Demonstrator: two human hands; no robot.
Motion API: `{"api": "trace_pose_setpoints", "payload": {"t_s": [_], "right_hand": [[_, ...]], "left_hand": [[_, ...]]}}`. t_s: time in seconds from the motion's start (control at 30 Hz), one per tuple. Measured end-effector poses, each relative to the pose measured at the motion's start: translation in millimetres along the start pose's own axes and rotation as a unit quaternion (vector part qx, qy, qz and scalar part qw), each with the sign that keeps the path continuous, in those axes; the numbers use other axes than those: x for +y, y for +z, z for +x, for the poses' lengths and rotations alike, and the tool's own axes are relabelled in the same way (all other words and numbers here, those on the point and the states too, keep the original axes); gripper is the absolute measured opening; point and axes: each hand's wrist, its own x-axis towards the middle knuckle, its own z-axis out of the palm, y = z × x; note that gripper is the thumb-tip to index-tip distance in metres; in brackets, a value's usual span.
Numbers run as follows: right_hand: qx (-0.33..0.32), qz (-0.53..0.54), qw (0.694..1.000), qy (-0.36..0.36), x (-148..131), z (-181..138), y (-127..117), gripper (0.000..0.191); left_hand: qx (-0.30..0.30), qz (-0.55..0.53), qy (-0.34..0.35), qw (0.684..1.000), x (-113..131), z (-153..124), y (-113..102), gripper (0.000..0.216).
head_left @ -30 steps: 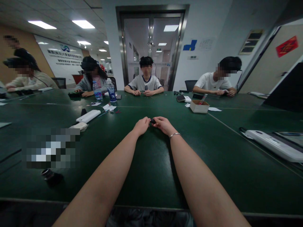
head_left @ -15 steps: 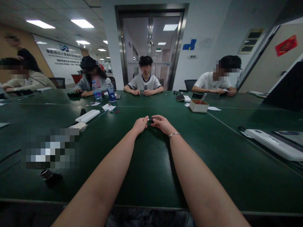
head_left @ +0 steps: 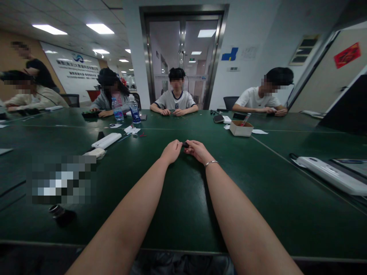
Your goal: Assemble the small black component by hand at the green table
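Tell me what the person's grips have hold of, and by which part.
A small black object, too small to identify: the left grip has its left end, the right grip its right end.

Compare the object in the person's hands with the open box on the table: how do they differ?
The held object is black; the open box has pale walls. The held object is much smaller than the box. The held object is between the left hand and right hand; the box stands on the table.
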Motion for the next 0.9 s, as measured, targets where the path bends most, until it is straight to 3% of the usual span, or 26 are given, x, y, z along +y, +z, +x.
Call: {"api": "trace_pose_setpoints", "payload": {"t_s": [0.13, 0.37, 0.57, 0.73, 0.9], "right_hand": [[0.008, 0.006, 1.000, -0.005, -0.8, -1.0, 0.8, 0.019], [-0.005, 0.006, 1.000, -0.012, 0.7, -0.7, -0.4, 0.024], [-0.002, -0.020, 0.999, -0.039, 0.6, 0.5, 1.3, 0.021], [-0.018, -0.058, 0.994, -0.096, 0.2, 2.3, 6.1, 0.023], [-0.035, -0.050, 0.991, -0.121, -0.6, 1.3, 12.6, 0.024]], "left_hand": [[0.001, 0.032, 0.030, 0.999, 1.5, -0.4, -0.5, 0.022], [-0.007, 0.063, 0.055, 0.996, 5.7, -3.4, -5.8, 0.023], [-0.017, 0.055, 0.008, 0.998, 6.7, -3.0, -6.5, 0.032], [-0.003, -0.115, -0.070, 0.991, -2.0, 4.1, -0.6, 0.037], [-0.038, -0.318, -0.159, 0.934, -7.6, 8.8, 1.1, 0.037]]}}
